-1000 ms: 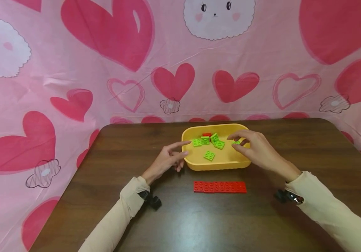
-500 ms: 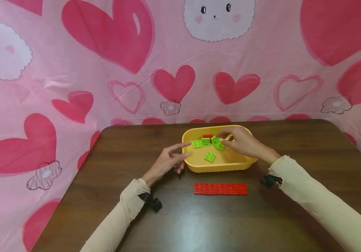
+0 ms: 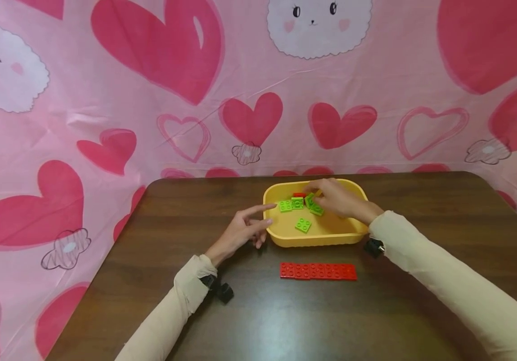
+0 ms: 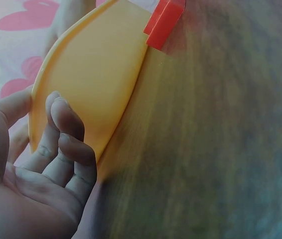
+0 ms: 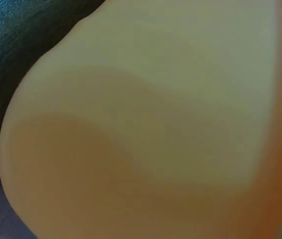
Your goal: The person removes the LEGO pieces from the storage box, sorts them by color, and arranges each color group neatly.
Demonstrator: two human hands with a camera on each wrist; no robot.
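In the head view, a shallow yellow tray [image 3: 317, 241] holds several green toy building bricks [image 3: 303, 225] and a red brick [image 3: 300, 194]. My left hand [image 3: 239, 231] rests at the tray's left end, index finger and thumb extended over the rim; in the left wrist view its other fingers [image 4: 76, 154] curl loosely outside the wall. Inside the tray, my right hand [image 3: 340, 199] has thumb and index finger around a tilted green brick [image 3: 310, 201]; whether they grip it is unclear. The right wrist view shows just the tray's yellow surface [image 5: 181, 124], shadowed, with no fingers visible.
A row of flat red bricks [image 3: 318, 271] lies on the dark wooden table [image 3: 258, 321] in front of the tray. Behind the table hangs a pink cloth [image 3: 285, 75] printed with hearts.
My right hand has moved leftward inside the tray from its right end to the tilted green brick, covering the tray's right part. The left hand has stayed at the rim.
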